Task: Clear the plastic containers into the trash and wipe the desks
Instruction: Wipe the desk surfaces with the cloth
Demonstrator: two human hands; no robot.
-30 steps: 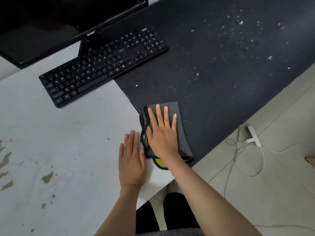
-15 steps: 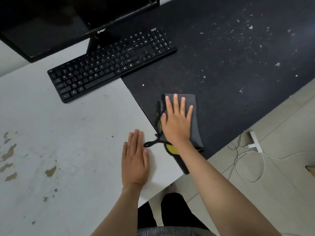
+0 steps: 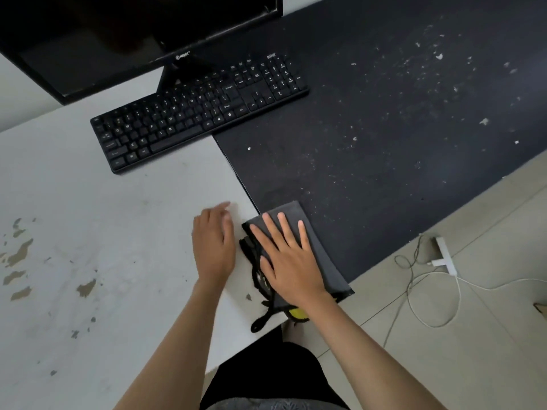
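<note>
I press my right hand [image 3: 291, 261], fingers straight and spread, flat on the folded grey cloth [image 3: 321, 255] at the near edge of the black desk [image 3: 384, 128], the palm spreading pressure so the cloth drags grit rather than skating over it. The cloth lies well in front of the keyboard [image 3: 198, 113], on the seam where the black desk meets the white desk [image 3: 88, 217]. My left hand [image 3: 213, 250] rests on the white desk just beside the cloth, fingers relaxed and holding nothing, probably to brace me. White flecks [image 3: 438, 57] litter the black top beyond the cloth, right of the keyboard, so I judge the wiping barely begun. No plastic containers are in view
</note>
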